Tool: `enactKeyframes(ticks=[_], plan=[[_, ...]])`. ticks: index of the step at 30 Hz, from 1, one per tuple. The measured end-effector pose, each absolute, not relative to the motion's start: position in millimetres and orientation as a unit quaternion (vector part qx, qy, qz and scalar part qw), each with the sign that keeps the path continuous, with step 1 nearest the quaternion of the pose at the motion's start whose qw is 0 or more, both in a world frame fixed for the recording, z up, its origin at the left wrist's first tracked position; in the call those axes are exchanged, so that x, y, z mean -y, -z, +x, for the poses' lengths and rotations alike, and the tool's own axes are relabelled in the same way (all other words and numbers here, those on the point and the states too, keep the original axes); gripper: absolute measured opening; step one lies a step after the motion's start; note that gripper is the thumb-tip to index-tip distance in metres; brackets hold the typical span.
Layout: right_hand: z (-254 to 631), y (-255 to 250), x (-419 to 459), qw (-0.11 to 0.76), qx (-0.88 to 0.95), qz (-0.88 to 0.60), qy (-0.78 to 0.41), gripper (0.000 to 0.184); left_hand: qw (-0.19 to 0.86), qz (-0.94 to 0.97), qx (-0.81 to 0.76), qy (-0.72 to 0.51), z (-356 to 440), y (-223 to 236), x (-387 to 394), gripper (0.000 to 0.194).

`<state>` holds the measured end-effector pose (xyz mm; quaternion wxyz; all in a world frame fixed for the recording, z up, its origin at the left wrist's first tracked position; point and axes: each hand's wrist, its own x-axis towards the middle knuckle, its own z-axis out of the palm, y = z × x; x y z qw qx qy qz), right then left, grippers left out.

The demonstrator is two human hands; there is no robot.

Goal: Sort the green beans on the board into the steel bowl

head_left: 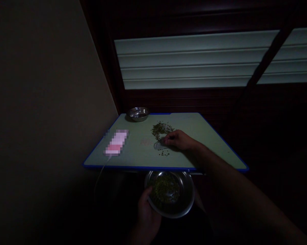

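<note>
My left hand (146, 213) grips the rim of a steel bowl (187, 200) held below the near edge of the table; small green beans (166, 189) lie inside it. My right hand (180, 140) rests on the pale green tabletop (206, 136), fingers pinched on a small pale scoop-like object (157, 145) that I cannot identify. A pile of green beans (160, 129) lies just beyond the fingers, and a few loose beans (164, 153) sit nearer the table's edge.
A second, smaller steel bowl (138, 113) stands at the table's far left corner. A blurred pink-and-white flat object (116, 142) with a white cable (100, 175) lies at the left. The table has a blue rim (143, 167). A wall stands left; a louvred window behind.
</note>
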<state>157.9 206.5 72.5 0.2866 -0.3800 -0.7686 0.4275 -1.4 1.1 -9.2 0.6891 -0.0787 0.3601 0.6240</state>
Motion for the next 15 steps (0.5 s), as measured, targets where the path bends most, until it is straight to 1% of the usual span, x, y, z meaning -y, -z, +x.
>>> enactKeyframes(ticks=[6,10,15], plan=[[157.9,-74.4,-203.1,0.276,0.762,-0.352,-0.469,0.030,0.684,-0.068,-0.369,-0.625,-1.1,6.7,-2.7,0.021],[159.4,-74.9,-197.0,0.258,0.761,-0.339,-0.489,0.032,0.689,-0.063,-0.365,-0.623,-1.1,5.9,-3.0,0.021],[161.0,-75.9,-187.1,0.239,0.763,-0.353,-0.486,0.030,0.695,-0.060,-0.355,-0.622,-1.7,9.5,-4.2,0.020]])
